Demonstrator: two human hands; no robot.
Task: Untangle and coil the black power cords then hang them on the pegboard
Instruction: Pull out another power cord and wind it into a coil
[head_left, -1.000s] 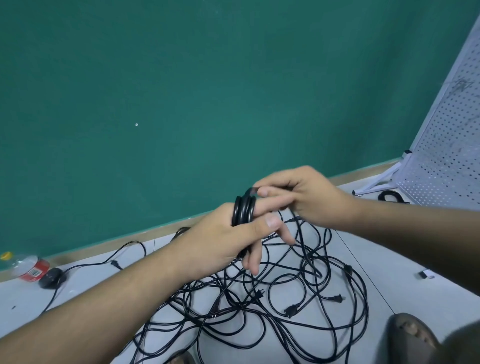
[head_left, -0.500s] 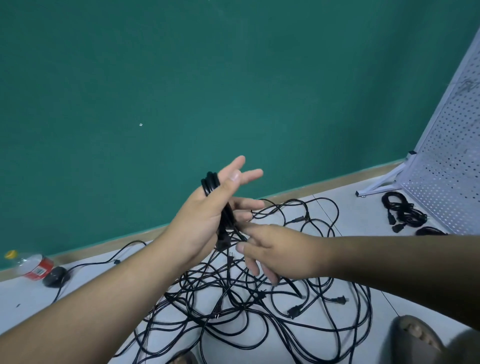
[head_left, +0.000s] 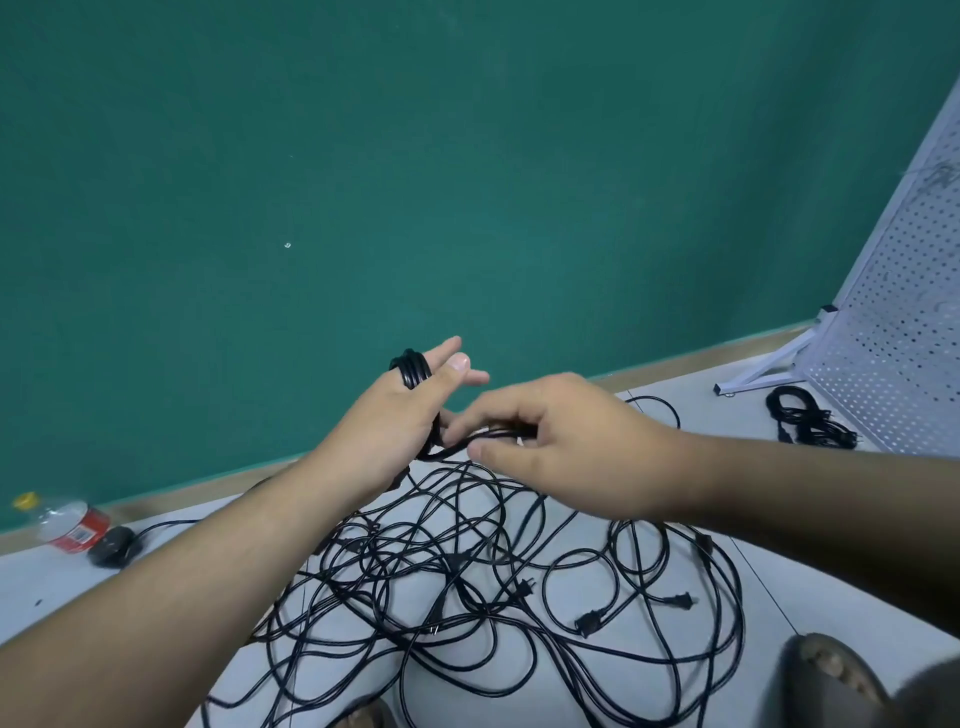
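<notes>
A black cord coil (head_left: 411, 368) is wound around my left hand (head_left: 400, 421), which is raised above the floor with its fingers straight and the loops passing between thumb and fingers. My right hand (head_left: 566, 447) sits just right of it and pinches a strand of the same black cord (head_left: 457, 451) that runs back into the left palm. Below both hands a large tangle of black power cords (head_left: 498, 582) with several plugs lies spread on the grey floor. The white pegboard (head_left: 904, 332) leans at the far right.
Two coiled black cords (head_left: 805, 422) lie on the floor by the pegboard's white foot (head_left: 763, 371). A plastic bottle (head_left: 65, 522) and a dark mouse (head_left: 110, 546) lie by the green wall at left. A sandalled foot (head_left: 831, 680) shows at bottom right.
My right hand moved from below the coil up and to the right, now pinching a strand beside my left hand. My left hand stays raised with the coil around it.
</notes>
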